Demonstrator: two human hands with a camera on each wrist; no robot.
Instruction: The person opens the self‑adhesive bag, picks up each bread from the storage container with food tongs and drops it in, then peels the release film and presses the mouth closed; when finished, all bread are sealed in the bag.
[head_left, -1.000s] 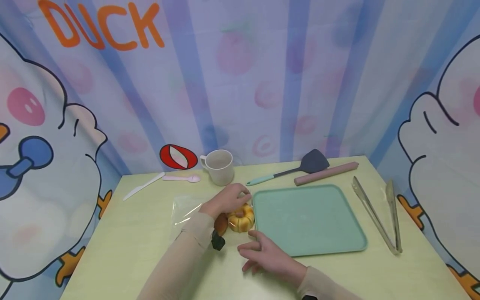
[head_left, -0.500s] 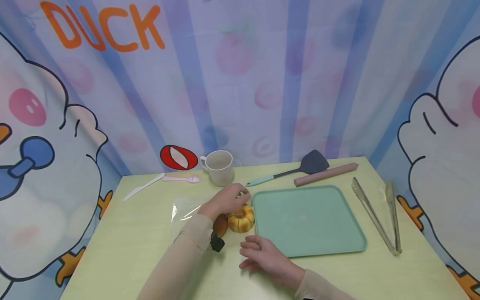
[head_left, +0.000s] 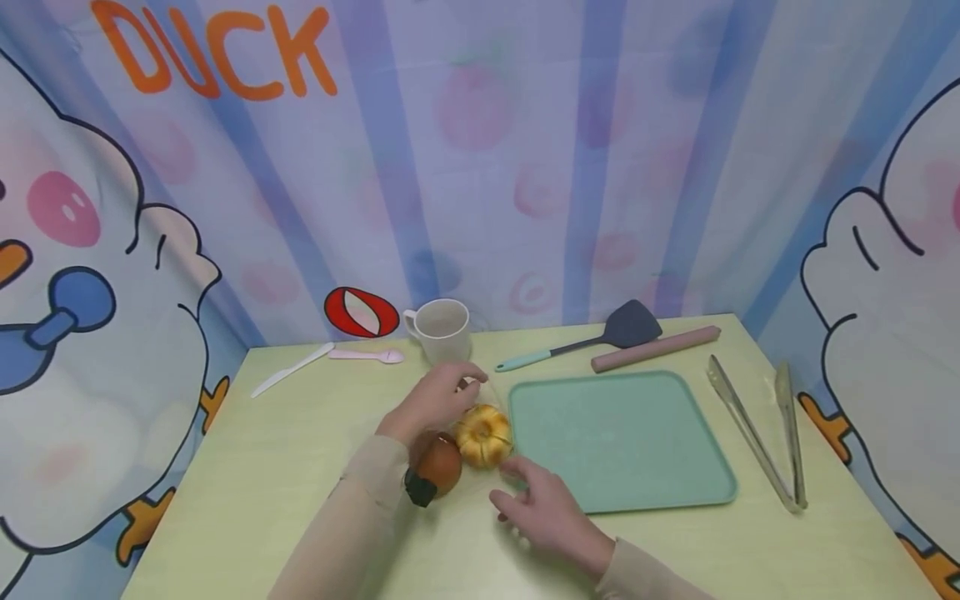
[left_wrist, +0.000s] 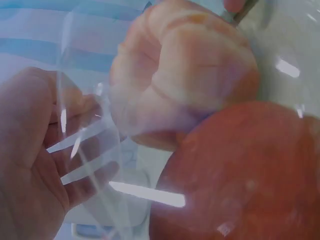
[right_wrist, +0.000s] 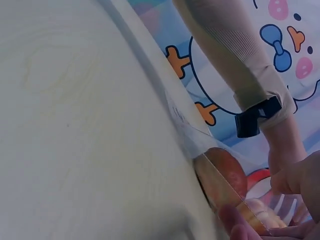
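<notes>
Left wrist view: glare streaks the clear plastic bag (left_wrist: pixel 147 194), which lies between the two hands with two breads seen through its film. A golden ring-shaped bread (head_left: pixel 474 451) sits just beside the left hand's fingertips, and a round brown bun (head_left: pixel 439 464) is nearer the body, by that hand's wrist; the breads lie side by side. The left hand (head_left: pixel 433 402) reaches over from the far left, its gapped fingers visible through the film; whether its thumb and forefinger pinch the bag, I cannot tell. The right hand (head_left: pixel 544 507) comes in from the near right, fingers loosely bent and thumb standing apart from the forefinger, whose tip is at the near edge of the ring bread.

A black device (right_wrist: pixel 250 125) is strapped to the left wrist. Just beyond the left hand stands a pale mug (head_left: pixel 448 343), its handle turned left. Farther out to that hand's left are a pink spoon (head_left: pixel 366 356) and a white knife (head_left: pixel 294 370). Beyond and right of the right hand lies a green tray (head_left: pixel 622 450); past it are a spatula (head_left: pixel 632 325) and a pinkish rolling pin (head_left: pixel 656 348). Metal tongs (head_left: pixel 752 435) lie spread, well to the right of the right hand.
</notes>
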